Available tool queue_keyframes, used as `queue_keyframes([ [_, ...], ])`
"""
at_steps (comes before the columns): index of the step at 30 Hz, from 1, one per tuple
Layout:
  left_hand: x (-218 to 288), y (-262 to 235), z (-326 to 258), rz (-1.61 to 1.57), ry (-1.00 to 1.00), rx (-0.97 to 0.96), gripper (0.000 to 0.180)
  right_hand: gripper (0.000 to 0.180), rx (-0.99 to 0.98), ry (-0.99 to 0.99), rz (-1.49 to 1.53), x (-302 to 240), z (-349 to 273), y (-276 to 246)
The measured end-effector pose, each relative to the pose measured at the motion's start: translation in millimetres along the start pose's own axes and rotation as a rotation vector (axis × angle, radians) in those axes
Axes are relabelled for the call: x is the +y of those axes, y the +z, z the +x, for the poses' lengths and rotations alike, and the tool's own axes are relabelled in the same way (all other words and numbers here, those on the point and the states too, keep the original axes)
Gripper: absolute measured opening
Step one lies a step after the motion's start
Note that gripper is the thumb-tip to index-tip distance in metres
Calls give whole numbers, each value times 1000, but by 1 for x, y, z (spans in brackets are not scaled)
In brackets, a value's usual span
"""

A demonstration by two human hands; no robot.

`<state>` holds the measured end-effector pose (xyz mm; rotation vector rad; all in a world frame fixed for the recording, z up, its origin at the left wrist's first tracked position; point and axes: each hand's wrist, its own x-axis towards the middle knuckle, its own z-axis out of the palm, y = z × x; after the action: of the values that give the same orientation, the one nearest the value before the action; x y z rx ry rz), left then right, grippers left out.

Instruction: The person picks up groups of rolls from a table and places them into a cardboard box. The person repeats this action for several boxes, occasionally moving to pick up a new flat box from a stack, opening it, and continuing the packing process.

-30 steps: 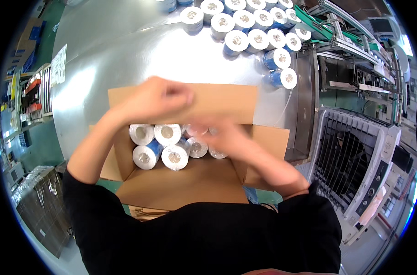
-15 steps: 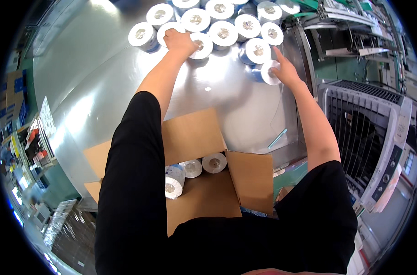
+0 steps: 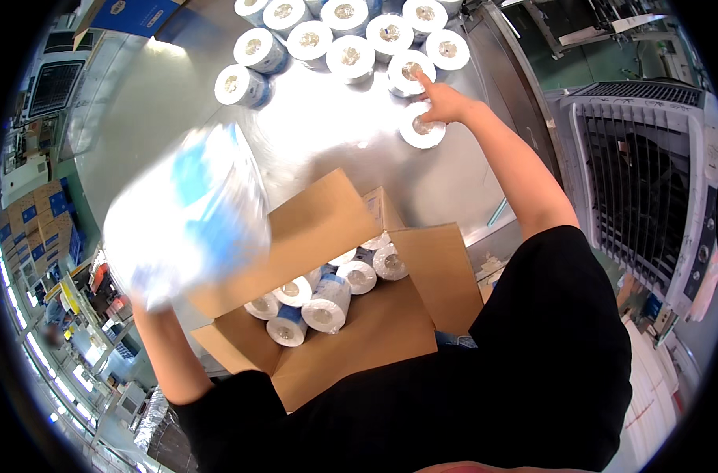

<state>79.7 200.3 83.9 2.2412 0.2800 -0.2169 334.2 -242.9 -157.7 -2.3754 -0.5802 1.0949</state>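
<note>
Smeared by motion, a bundle of white-and-blue wrapped paper rolls hangs over the left side of the table. My left hand carries it; the rolls hide most of the fingers, and I cannot tell how many rolls there are. My right hand grips two rolls on the table, its index finger at the core of the farther roll and its thumb at that of the nearer roll. In front of me stands an open cardboard box, with several rolls lying along its far side.
Several more upright rolls crowd the far part of the metal table. A teal pen lies by its right edge. On the right is a grey slatted cooler. A blue carton is at the far left.
My left hand has lifted rolls from the far group and swung them back and left, past the box. My right hand's two rolls are now closer together. The view has shifted, showing more inside the box.
</note>
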Motion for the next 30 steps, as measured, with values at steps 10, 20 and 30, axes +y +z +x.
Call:
queue_keyframes([
  [10,70,167,-124,-178,-182,-267,39,70,303,-82,18,-47,-61,-4],
  [20,-18,269,-152,810,249,-282,28,67,390,-803,-78,-238,-288,-39],
  [30,-10,253,-147,817,315,-307,38,59,-197,-381,-843,-188,-238,167],
])
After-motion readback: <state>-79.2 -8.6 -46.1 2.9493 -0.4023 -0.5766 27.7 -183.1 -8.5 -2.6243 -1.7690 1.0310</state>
